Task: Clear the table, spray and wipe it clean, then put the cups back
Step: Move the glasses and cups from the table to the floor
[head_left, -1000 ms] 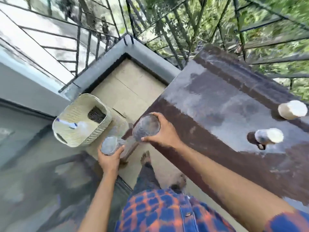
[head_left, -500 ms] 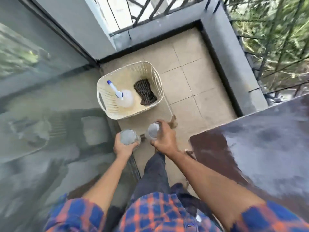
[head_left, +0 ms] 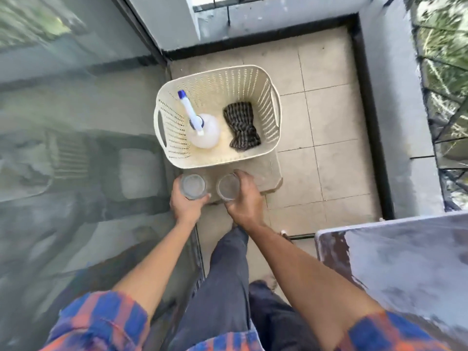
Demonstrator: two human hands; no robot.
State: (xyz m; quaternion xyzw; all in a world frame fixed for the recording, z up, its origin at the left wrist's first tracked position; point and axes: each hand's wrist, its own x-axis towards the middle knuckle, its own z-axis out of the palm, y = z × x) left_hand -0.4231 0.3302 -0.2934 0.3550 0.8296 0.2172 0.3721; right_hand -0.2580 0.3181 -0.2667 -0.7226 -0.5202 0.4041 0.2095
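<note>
Glass was the worry: each hand held a clear cup, mouth up, just this side of the basket (head_left: pixel 274 107). The left hand (head_left: pixel 186 207) was wrapped around the left cup (head_left: pixel 193 186); the right hand (head_left: pixel 244 202) was clamped from above on the right cup (head_left: pixel 228 190). The two cups were close together, and I judged a knock between them likely if both went down at once. Below them lay a cardboard sheet (head_left: pixel 273 178) on a tiled floor, so a cup slipping from either grip would probably crack, and one set on the sheet's edge might tip. Whether the cups already rested on the sheet could not be told.

Inside the basket stood a spray bottle (head_left: pixel 203 130) on the left and a dark cloth (head_left: pixel 241 127) on the right, apart. A glass door (head_left: pixel 76 148) ran left of the basket. The table (head_left: pixel 405 262) was well back and to the right of the basket, its corner in view
</note>
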